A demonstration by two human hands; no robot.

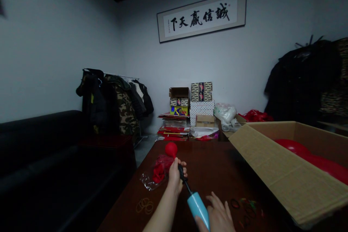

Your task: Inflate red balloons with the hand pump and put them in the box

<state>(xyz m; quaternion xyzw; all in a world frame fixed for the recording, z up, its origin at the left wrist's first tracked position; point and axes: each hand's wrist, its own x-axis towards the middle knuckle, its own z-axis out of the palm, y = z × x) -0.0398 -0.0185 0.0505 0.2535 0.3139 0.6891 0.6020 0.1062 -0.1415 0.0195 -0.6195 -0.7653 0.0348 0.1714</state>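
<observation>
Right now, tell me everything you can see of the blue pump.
The blue pump has a glossy barrel that looks plastic, a thin dark rod and a black end. It slants above the table, black end farther. The left hand grips that end, a red balloon beyond it; the right hand rests against the barrel.

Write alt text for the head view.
The left hand holds a small inflated red balloon at the black end of a blue pump; the right hand is at its body. Rubber bands and a bag with red contents lie on the table, an open cardboard box at right.
</observation>
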